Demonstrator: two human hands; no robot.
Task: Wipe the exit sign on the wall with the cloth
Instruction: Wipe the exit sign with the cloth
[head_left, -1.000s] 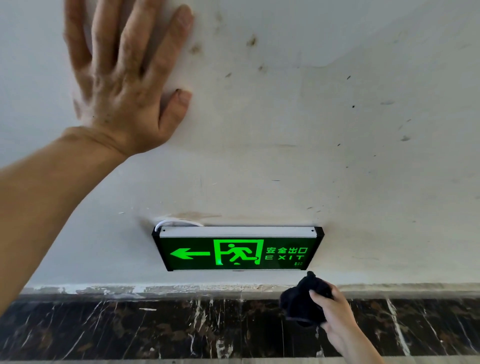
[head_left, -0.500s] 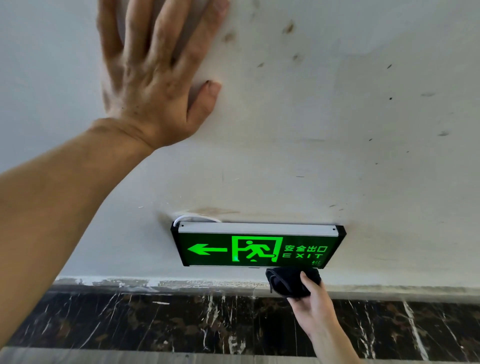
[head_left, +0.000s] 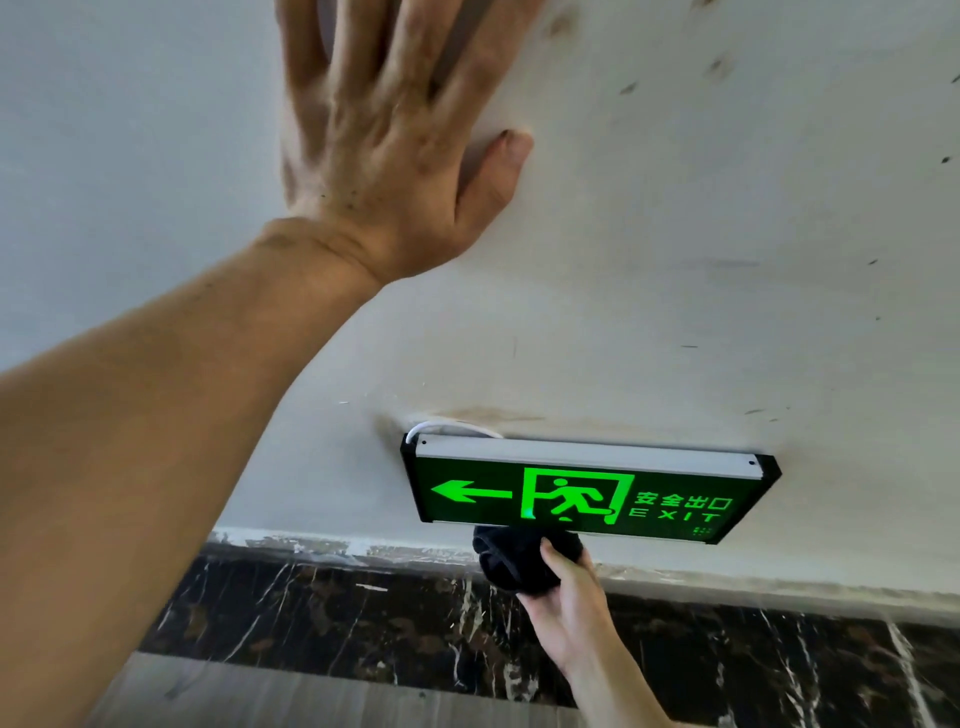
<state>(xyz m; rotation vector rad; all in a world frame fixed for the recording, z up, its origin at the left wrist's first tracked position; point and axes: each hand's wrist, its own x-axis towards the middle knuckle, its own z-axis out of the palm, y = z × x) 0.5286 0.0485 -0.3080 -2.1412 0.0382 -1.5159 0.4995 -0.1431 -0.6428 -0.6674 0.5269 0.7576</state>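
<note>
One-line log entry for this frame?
phase: wiping | right hand: holds black cloth at exit sign bottom edge | left hand: flat on wall

The right hand (head_left: 569, 603) is up from below the sign's right end and further left, and now presses the bunched black cloth (head_left: 514, 556) against the sign's (head_left: 582, 493) bottom edge under the running-man figure, where a second ago they were apart.

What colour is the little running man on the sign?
Bright green on the exit sign, seen in the head view.
</note>
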